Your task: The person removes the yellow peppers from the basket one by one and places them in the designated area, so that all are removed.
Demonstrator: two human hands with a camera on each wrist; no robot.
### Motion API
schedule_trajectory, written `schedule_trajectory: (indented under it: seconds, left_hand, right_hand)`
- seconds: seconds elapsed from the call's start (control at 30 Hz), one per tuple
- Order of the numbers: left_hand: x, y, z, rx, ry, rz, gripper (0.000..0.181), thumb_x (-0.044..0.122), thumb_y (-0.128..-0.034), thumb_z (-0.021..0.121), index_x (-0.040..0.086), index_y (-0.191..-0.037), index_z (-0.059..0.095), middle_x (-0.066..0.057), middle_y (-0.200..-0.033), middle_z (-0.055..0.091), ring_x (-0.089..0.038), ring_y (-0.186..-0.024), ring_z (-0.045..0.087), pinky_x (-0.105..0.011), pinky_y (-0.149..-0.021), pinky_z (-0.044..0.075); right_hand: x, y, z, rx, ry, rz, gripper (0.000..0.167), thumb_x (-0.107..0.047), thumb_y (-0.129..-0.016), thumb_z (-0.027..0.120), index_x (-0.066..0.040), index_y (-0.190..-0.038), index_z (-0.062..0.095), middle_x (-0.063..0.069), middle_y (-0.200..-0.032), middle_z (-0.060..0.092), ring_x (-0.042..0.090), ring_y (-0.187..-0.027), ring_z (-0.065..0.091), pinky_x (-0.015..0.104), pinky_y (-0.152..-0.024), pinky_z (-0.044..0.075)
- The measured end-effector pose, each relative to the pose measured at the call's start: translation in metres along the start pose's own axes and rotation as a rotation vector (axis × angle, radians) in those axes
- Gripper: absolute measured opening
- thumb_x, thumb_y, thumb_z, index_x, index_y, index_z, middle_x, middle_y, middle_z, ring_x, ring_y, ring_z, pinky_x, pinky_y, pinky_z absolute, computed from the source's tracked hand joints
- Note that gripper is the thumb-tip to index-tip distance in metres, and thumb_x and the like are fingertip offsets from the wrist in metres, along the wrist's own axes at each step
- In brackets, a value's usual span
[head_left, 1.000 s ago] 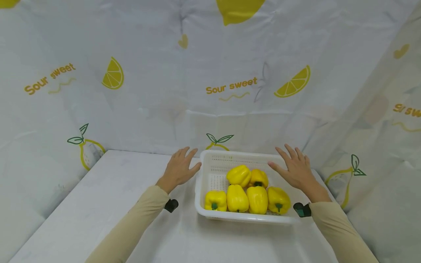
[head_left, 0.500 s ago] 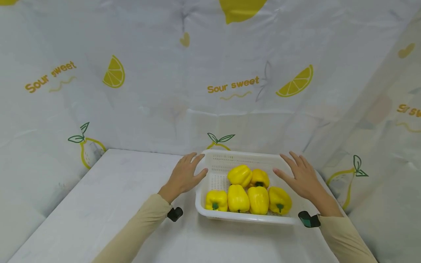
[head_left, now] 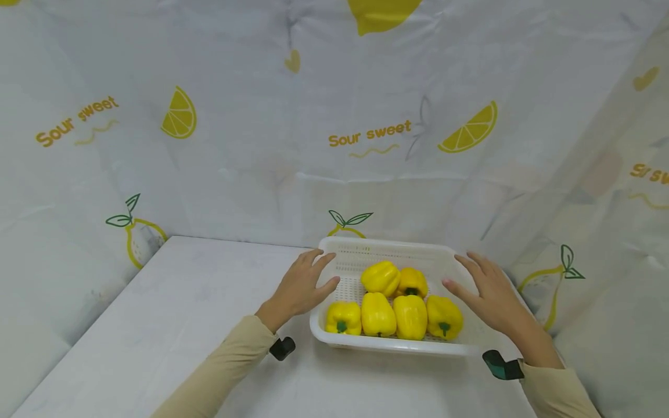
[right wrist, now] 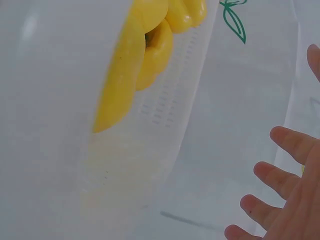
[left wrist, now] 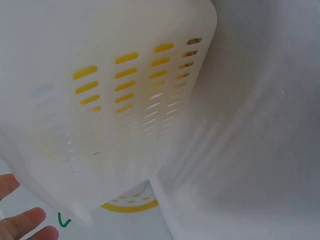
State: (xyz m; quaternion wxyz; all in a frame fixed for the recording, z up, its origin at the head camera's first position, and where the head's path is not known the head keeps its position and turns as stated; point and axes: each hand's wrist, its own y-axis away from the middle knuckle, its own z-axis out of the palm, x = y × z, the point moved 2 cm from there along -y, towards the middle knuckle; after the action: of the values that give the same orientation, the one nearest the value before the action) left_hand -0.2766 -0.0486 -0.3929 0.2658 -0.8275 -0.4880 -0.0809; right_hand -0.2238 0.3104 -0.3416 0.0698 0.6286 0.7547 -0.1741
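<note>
Both forearms (head_left: pixel 222 360) extended: left angled toward half past one, right toward eleven. White basket (head_left: pixel 394 346) on the table (head_left: pixel 157 325), at five o'clock from head-view centre. Left hand (head_left: pixel 300 287) at its nine o'clock, right hand (head_left: pixel 491 299) at its three. Hands well apart, fingers spread, gently bent; basket contact: cannot tell. Six yellow peppers (head_left: pixel 410 318) inside, mostly toward six o'clock.
</note>
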Motion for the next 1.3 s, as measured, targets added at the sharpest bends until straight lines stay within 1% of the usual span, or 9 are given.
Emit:
schedule_trajectory:
  seconds: [0.13,0.27,0.43,0.6,0.83,0.97,1.1,1.2,1.3]
  left_hand:
    - [0.003,0.001,0.003,0.0,-0.009,0.027,0.054,0.042,-0.097,0.056,0.017,-0.144,0.05,-0.016,-0.147,0.048,-0.035,-0.135,0.045,-0.054,-0.111,0.041]
    - [0.004,0.001,0.007,0.002,-0.016,0.041,0.053,0.041,-0.0973,0.056,0.016,-0.144,0.051,-0.015,-0.145,0.05,-0.034,-0.133,0.047,-0.053,-0.11,0.042]
    - [0.007,0.004,0.01,-0.014,0.001,0.039,0.053,0.042,-0.0976,0.055,0.016,-0.144,0.051,-0.015,-0.144,0.051,-0.033,-0.132,0.048,-0.053,-0.109,0.042]
    - [0.013,0.007,0.012,-0.032,0.003,0.047,0.053,0.042,-0.098,0.055,0.015,-0.144,0.051,-0.014,-0.141,0.052,-0.031,-0.128,0.05,-0.05,-0.107,0.045]
    - [0.016,0.008,0.017,-0.082,0.019,0.038,0.053,0.045,-0.0992,0.052,0.017,-0.144,0.049,-0.01,-0.14,0.053,-0.028,-0.124,0.051,-0.046,-0.105,0.047]
    - [0.017,0.009,0.019,-0.099,0.035,0.037,0.052,0.044,-0.0991,0.053,0.018,-0.143,0.05,-0.009,-0.14,0.053,-0.027,-0.124,0.052,-0.045,-0.105,0.048]
    - [0.018,0.01,0.019,-0.098,0.051,0.042,0.051,0.042,-0.0989,0.054,0.018,-0.143,0.051,-0.009,-0.141,0.053,-0.026,-0.124,0.053,-0.045,-0.104,0.049]
    - [0.017,0.01,0.018,-0.095,0.053,0.06,0.05,0.042,-0.0986,0.055,0.018,-0.142,0.051,-0.008,-0.14,0.053,-0.025,-0.123,0.054,-0.044,-0.104,0.05]
    - [0.018,0.008,0.018,-0.099,0.046,0.101,0.049,0.039,-0.0984,0.057,0.017,-0.142,0.051,-0.007,-0.138,0.055,-0.023,-0.123,0.054,-0.041,-0.104,0.05]
  right_hand:
    - [0.001,0.007,0.002,0.008,-0.033,0.007,0.077,-0.051,-0.098,0.052,-0.002,-0.153,0.031,0.033,-0.158,0.019,0.058,-0.138,0.02,0.08,-0.103,0.018]
    - [0.001,0.011,0.007,0.033,-0.056,0.003,0.074,-0.048,-0.097,0.054,-0.002,-0.151,0.033,0.033,-0.157,0.02,0.058,-0.138,0.022,0.08,-0.102,0.02]
    - [0.002,0.017,0.013,0.05,-0.076,-0.004,0.073,-0.046,-0.097,0.056,-0.001,-0.15,0.035,0.032,-0.157,0.021,0.057,-0.137,0.023,0.08,-0.102,0.021]
    - [0.007,0.023,0.018,0.047,-0.1,-0.003,0.072,-0.044,-0.097,0.058,-0.001,-0.15,0.034,0.033,-0.157,0.021,0.058,-0.137,0.023,0.079,-0.102,0.021]
    - [0.013,0.03,0.028,0.025,-0.132,0.062,0.075,-0.047,-0.098,0.055,0.001,-0.152,0.031,0.035,-0.157,0.019,0.06,-0.137,0.022,0.083,-0.097,0.022]
    - [0.014,0.033,0.034,0.024,-0.163,0.069,0.075,-0.045,-0.098,0.056,0.0,-0.152,0.03,0.035,-0.157,0.019,0.06,-0.137,0.021,0.083,-0.097,0.021]
    - [0.016,0.036,0.036,0.028,-0.193,0.067,0.074,-0.043,-0.098,0.057,0.0,-0.152,0.03,0.034,-0.157,0.018,0.06,-0.138,0.02,0.083,-0.098,0.02]
    - [0.019,0.037,0.037,0.038,-0.214,0.07,0.073,-0.042,-0.098,0.056,0.001,-0.152,0.03,0.034,-0.158,0.017,0.06,-0.138,0.019,0.082,-0.099,0.019]
    - [0.021,0.038,0.036,0.053,-0.233,0.072,0.072,-0.04,-0.099,0.055,0.001,-0.152,0.03,0.034,-0.158,0.017,0.061,-0.137,0.019,0.082,-0.099,0.018]
